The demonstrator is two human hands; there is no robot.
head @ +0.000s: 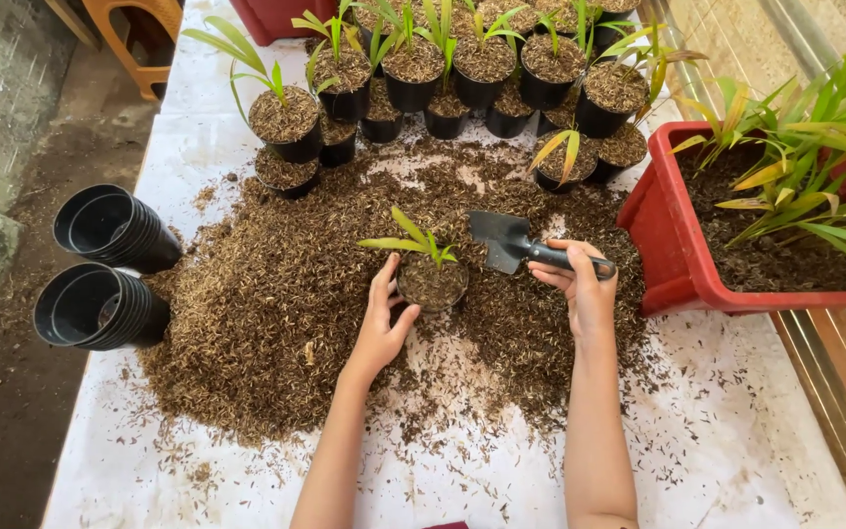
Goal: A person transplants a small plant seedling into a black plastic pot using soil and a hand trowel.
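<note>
A person's left hand [381, 323] cups a small black pot [432, 284] holding a green seedling [413, 238] amid a heap of brown potting mix [276, 294]; the right hand [580, 284] grips a black trowel [516, 242]; filled pots [482, 64] stand at 12 o'clock; 2 stacks of empty pots [100, 274] lie at 9 o'clock; a red planter [668, 255] sits at 3 o'clock.

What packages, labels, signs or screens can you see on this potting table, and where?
None in view: no package, label, sign or screen.
Only plain containers: stacked black plastic pots at the left edge, and a red planter tray at the right.
</note>
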